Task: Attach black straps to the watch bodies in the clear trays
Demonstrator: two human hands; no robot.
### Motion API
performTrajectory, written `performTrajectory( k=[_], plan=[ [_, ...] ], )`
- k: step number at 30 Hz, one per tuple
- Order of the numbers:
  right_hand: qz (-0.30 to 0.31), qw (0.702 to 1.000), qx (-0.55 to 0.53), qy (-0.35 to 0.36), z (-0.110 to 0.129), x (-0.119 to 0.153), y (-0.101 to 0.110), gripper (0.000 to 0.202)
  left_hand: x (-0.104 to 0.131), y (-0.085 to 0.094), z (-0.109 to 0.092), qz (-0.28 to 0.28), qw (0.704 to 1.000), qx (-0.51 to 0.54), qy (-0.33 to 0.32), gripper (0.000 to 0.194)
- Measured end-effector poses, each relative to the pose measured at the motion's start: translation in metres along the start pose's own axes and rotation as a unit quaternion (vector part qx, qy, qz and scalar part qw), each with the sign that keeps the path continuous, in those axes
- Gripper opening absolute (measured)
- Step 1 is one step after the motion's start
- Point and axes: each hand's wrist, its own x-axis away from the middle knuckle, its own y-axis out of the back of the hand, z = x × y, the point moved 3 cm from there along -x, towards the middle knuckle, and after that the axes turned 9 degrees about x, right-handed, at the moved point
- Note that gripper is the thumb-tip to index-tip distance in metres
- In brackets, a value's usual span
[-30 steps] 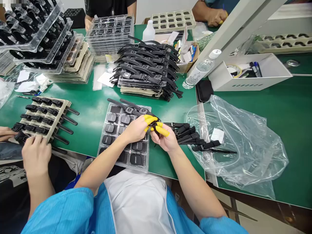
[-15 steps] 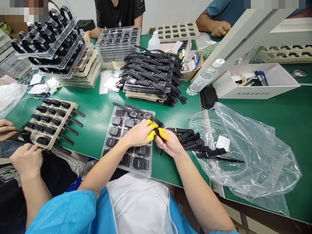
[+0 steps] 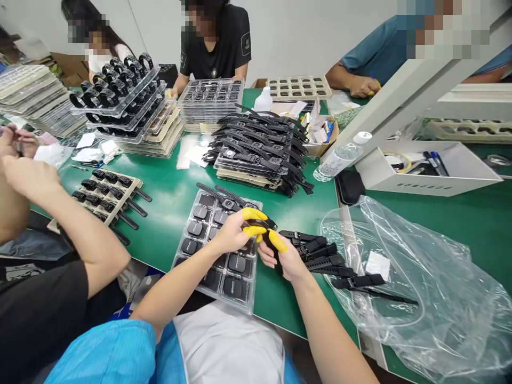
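Strap [image 3: 264, 223] sits between the two hands, gripped by both: the left hand [image 3: 236, 230] pinches it with yellow-covered fingertips from the left, the right hand [image 3: 285, 257] clasps it from the right. Fingers hide much of it. Tray [image 3: 248, 301] lies under the left hand; loose straps [image 3: 326, 262] lie just right of the right hand, partly against a clear bag [image 3: 436, 277].

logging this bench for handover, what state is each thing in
Black piece, held, partly hidden
Left hand, closed on it
Right hand, closed on it
Clear tray, holding black squares
Loose straps, heaped
Bag, crumpled
Water bottle, capped
White box, open, holding pens
Watch stack, piled in layers
Beige tray, holding watches
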Motion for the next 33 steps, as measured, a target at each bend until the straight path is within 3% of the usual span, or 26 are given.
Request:
performTrajectory(
  k=[3, 5, 6, 8, 11, 14, 17, 22, 28, 33],
  plan=[
    [0.054, 0.995, 0.017, -0.079, 0.001, 0.003, 0.002, 0.043, -0.005, 0.018, 0.000, -0.161, 0.977, 0.132, 0.049, 0.043],
    [0.037, 0.995, 0.047, -0.086, 0.003, 0.004, 0.009, 0.042, -0.008, 0.030, 0.001, -0.247, 0.951, 0.176, 0.053, 0.049],
    [0.010, 0.996, 0.059, -0.071, 0.004, 0.004, 0.012, 0.041, -0.008, 0.032, 0.002, -0.263, 0.945, 0.187, 0.060, 0.051],
    [-0.058, 0.996, 0.065, -0.019, 0.008, 0.003, 0.018, 0.041, -0.008, 0.028, 0.009, -0.231, 0.950, 0.185, 0.102, 0.052],
    [-0.104, 0.993, 0.046, 0.036, 0.012, 0.003, 0.016, 0.038, -0.002, 0.007, 0.020, -0.098, 0.979, 0.097, 0.149, 0.040],
    [-0.090, 0.995, 0.030, 0.044, 0.011, 0.004, 0.009, 0.037, 0.006, -0.013, 0.022, 0.036, 0.994, -0.080, 0.070, 0.036],
    [-0.074, 0.996, 0.026, 0.035, 0.008, 0.004, 0.005, 0.039, 0.012, -0.020, 0.022, 0.120, 0.974, -0.192, 0.005, 0.053],
    [-0.041, 0.998, 0.036, 0.022, 0.004, 0.005, 0.007, 0.043, 0.013, -0.015, 0.020, 0.161, 0.960, -0.227, -0.007, 0.060],
    [-0.007, 0.999, 0.041, 0.014, 0.001, 0.005, 0.007, 0.043, 0.013, -0.017, 0.014, 0.171, 0.952, -0.255, 0.002, 0.057],
    [-0.020, 0.999, 0.031, 0.018, 0.001, 0.004, 0.007, 0.043, 0.012, -0.018, 0.010, 0.174, 0.948, -0.265, 0.009, 0.054]
  ],
)
